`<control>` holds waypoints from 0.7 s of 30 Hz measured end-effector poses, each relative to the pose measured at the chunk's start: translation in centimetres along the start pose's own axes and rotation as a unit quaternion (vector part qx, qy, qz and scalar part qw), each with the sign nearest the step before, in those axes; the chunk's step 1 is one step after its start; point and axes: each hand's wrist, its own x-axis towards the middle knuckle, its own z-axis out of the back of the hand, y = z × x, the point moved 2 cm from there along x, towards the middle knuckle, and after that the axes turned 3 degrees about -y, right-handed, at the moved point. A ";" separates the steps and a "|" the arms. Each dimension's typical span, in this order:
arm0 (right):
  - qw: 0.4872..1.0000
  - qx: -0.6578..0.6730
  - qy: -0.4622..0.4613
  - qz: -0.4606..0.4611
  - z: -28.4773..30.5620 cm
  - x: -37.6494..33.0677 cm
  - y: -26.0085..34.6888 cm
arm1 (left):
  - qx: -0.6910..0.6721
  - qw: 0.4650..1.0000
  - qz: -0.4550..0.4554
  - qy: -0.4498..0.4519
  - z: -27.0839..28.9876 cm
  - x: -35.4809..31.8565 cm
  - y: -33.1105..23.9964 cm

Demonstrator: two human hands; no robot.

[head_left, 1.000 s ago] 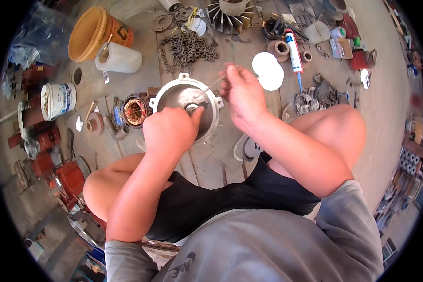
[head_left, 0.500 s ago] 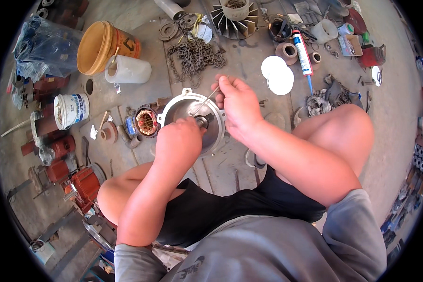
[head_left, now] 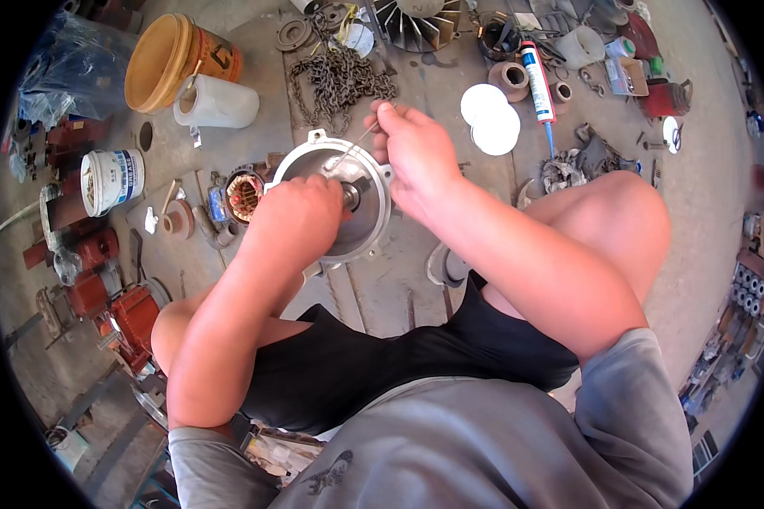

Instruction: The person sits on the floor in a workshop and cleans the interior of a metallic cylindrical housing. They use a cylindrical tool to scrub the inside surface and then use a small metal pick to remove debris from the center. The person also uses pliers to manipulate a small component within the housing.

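Head view: your right fingers (head_left: 397, 119) pinch a thin rod (head_left: 352, 148); left fingers (head_left: 324, 188), grip unclear, reach over the metal housing (head_left: 384, 216), copper windings (head_left: 244, 198) beside it, chain (head_left: 338, 83) beyond

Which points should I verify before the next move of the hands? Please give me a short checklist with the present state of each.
1. Right hand grips the thin rod: ok, fingers pinch its upper part.
2. Round metal housing has its opening visible: ok, the inside shows.
3. Rod's lower end touches nothing: cannot tell; it appears close to the left hand.
4. Left hand has a firm grip: cannot tell; its fingertips are partly hidden.
5. Free space left of the housing: not ok; a copper-wound part sits close by.
6. White discs apart from the housing: ok.
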 end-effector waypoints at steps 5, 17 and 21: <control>1.000 -0.009 0.012 0.003 -0.3 1.0 0.0 | -0.029 1.000 0.004 -0.010 0.5 0.1 -0.2; 1.000 0.006 0.005 -0.016 0.0 1.8 -0.2 | -0.089 0.995 0.038 0.006 0.1 -0.1 -0.3; 1.000 -0.001 0.014 -0.019 -0.3 2.2 0.2 | -0.072 0.997 0.031 0.000 0.1 -0.1 -0.3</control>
